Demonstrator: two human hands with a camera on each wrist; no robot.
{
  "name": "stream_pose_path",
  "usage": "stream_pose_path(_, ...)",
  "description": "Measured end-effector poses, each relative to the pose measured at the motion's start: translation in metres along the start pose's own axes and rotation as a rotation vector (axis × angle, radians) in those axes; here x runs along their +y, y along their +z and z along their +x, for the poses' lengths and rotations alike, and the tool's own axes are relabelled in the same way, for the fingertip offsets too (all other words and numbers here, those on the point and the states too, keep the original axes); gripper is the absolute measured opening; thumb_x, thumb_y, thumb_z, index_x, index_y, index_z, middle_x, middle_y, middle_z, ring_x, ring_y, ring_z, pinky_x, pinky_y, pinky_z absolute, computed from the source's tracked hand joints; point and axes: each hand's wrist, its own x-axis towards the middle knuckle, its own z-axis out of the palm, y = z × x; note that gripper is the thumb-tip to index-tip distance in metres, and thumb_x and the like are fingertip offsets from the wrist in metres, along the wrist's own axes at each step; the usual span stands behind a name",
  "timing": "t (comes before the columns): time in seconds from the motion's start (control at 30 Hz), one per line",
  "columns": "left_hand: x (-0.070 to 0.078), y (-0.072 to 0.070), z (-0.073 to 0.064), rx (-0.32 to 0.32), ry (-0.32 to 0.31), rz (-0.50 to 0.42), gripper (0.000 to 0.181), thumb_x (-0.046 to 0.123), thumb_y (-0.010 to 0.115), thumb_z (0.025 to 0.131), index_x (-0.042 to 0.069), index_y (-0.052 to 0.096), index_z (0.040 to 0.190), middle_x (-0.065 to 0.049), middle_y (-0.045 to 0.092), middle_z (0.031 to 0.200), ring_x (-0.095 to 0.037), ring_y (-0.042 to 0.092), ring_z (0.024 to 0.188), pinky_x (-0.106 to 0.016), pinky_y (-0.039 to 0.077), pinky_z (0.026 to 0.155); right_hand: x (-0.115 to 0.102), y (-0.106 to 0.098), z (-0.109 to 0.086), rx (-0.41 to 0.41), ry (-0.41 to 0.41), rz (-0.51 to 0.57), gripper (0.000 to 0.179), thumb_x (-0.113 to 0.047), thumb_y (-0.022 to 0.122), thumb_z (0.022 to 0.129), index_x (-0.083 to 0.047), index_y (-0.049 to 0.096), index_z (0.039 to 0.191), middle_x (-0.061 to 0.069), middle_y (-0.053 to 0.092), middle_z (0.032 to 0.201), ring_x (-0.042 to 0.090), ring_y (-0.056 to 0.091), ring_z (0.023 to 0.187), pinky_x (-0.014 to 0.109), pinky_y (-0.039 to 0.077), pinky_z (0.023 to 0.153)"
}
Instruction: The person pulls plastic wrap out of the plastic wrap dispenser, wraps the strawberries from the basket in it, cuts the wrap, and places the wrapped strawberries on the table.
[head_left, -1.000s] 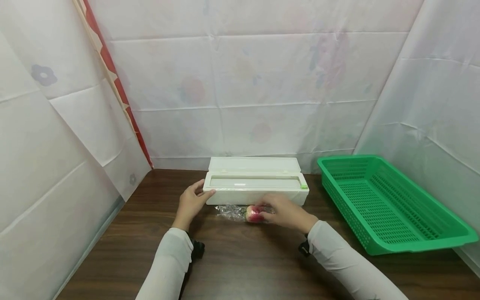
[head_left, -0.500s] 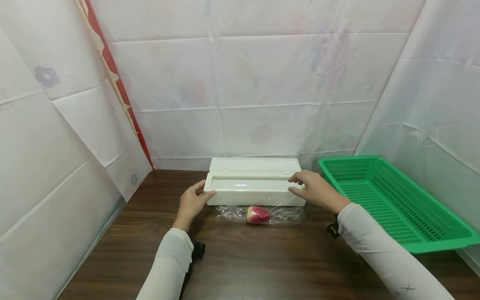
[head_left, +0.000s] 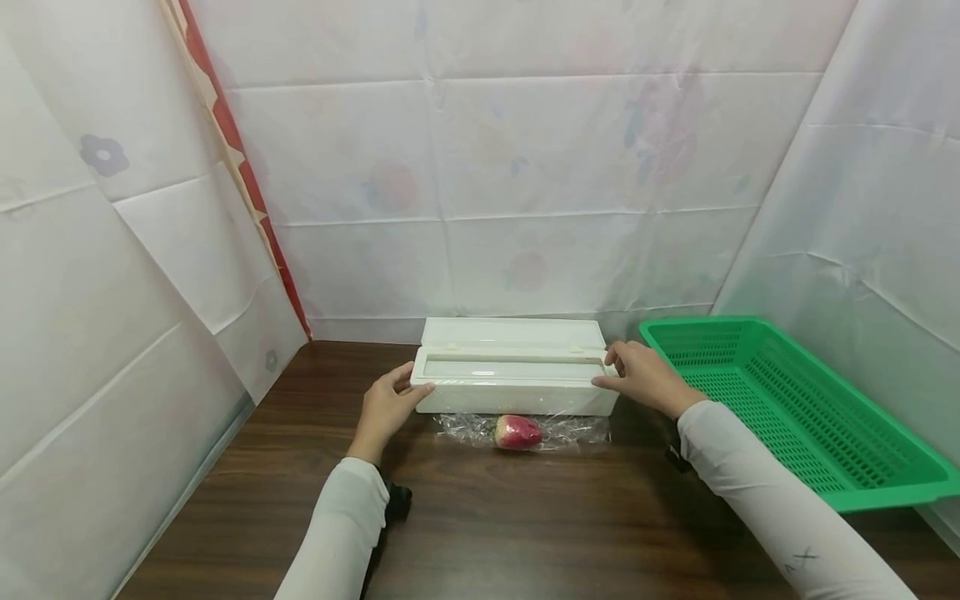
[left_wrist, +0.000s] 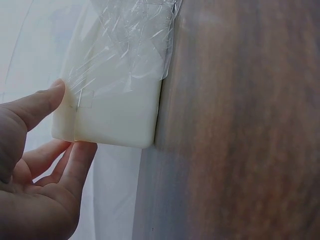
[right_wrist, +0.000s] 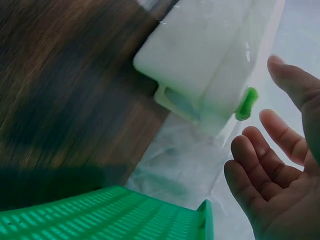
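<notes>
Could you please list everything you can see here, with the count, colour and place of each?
box: 1, white, centre of the table
raised lid: 1, white, along the box's back edge
slider: 1, bright green, at the box's right end
plastic film: 1 stretch, clear, over the box front and onto the table
fruit: 1, red and cream, amid the film before the box
basket: 1, green, right
table: 1, brown, beneath
sheeting: pieces uncountable, white with faint prints, behind and both sides
strip: 1, red, left corner
left hand: 1, holding the box's left end
right hand: 1, by the slider
sleeves: 2, white, on the arms
</notes>
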Motion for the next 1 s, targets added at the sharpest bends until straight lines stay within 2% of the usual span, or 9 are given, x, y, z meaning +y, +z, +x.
stream_pose_path(0.2,-0.001,0.0,0.001,-0.003,0.008,-0.009,0.068,0.031,0.078,0.09,0.006,0.051,0.146,-0.019,0.061,0.133,-0.032,0.061,0.12,-0.042,0.054,0.091,0.006,0.005,-0.001,-0.016,0.023,-0.034,0.045,-0.041,0.077,0.088,-0.001,0.061,0.102,0.009,0.057,0.09,0.02,0.052,0.075,0.039,0.048,0.068)
stream_pose_path(0.53,0.0,-0.001,0.002,-0.001,-0.001,-0.007,0.068,0.032,0.079,0.089,0.007,0.051,0.146,-0.018,0.061,0.133,-0.032,0.061,0.121,-0.042,0.054,0.092,0.017,0.008,-0.001,-0.002,-0.076,-0.084,0.035,-0.03,0.082,0.085,-0.005,0.061,0.096,0.004,0.054,0.083,0.017,0.05,0.073,0.038,0.047,0.066)
stream_pose_path(0.83,-0.002,0.0,0.001,-0.002,-0.014,-0.006,0.069,0.032,0.078,0.09,0.006,0.051,0.147,-0.019,0.06,0.134,-0.033,0.06,0.121,-0.042,0.054,0.092,0.017,0.008,-0.004,-0.016,-0.091,-0.058,0.037,-0.031,0.081,0.086,-0.004,0.061,0.102,0.004,0.054,0.085,0.015,0.05,0.073,0.036,0.047,0.065)
stream_pose_path(1.0,-0.002,0.0,0.002,-0.006,-0.016,-0.01,0.069,0.033,0.079,0.089,0.007,0.051,0.147,-0.018,0.06,0.134,-0.032,0.06,0.122,-0.041,0.054,0.092,0.015,0.008,-0.005,-0.006,-0.099,-0.065,0.033,-0.033,0.078,0.089,-0.005,0.062,0.099,0.005,0.057,0.087,0.016,0.052,0.074,0.037,0.048,0.066)
